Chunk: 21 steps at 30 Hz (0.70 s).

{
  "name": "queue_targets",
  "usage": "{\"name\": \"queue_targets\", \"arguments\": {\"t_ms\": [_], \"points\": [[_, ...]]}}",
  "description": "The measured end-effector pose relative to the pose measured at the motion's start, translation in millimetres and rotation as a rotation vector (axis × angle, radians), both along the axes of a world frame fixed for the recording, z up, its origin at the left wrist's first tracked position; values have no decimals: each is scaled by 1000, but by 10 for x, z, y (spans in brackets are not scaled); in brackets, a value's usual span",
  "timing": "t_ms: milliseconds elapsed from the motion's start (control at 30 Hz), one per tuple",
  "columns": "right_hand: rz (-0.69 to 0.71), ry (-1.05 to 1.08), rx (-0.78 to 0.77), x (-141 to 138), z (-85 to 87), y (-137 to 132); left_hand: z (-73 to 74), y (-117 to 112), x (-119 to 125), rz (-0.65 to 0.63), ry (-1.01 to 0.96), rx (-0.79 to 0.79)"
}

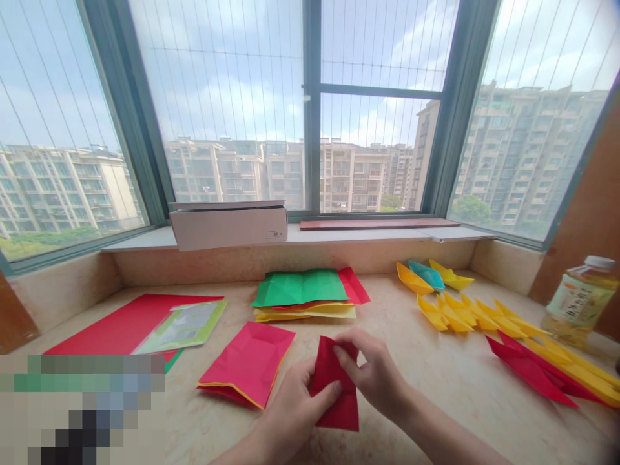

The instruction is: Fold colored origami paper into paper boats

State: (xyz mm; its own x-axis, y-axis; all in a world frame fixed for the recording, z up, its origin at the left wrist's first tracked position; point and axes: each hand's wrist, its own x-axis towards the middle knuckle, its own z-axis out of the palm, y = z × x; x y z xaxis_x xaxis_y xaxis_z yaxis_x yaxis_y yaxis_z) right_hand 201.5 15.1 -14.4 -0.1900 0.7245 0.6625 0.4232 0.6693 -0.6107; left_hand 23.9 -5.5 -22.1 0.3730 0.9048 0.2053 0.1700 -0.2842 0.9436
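Note:
A folded piece of red paper (339, 407) is held just above the marble sill at the bottom centre. My left hand (295, 420) pinches its left edge, thumb on top. My right hand (372, 374) grips its upper right corner with bent fingers. To the left lies a pink folded sheet with a yellow underside (247, 368). Behind the hands sits a stack of creased sheets, green on top of red and yellow (305, 294).
Finished paper boats lie at the right: yellow (455, 313) and teal (426, 274) ones, then red ones (533, 371). A drink bottle (581, 303) stands at the far right. Flat red sheets and a packet (184, 326) lie left. A white box (227, 226) rests on the window ledge.

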Motion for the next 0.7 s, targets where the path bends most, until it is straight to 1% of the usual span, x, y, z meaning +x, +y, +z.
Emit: {"name": "queue_targets", "arguments": {"t_ms": [233, 533, 700], "points": [[7, -8, -10, -3, -5, 4, -55, 21, -22, 9, 51, 50], [5, -19, 2, -4, -12, 7, -40, 3, -15, 17, 67, 75], [-9, 1, 7, -4, -3, -2, -33, 16, -17, -10, 47, 44]]}}
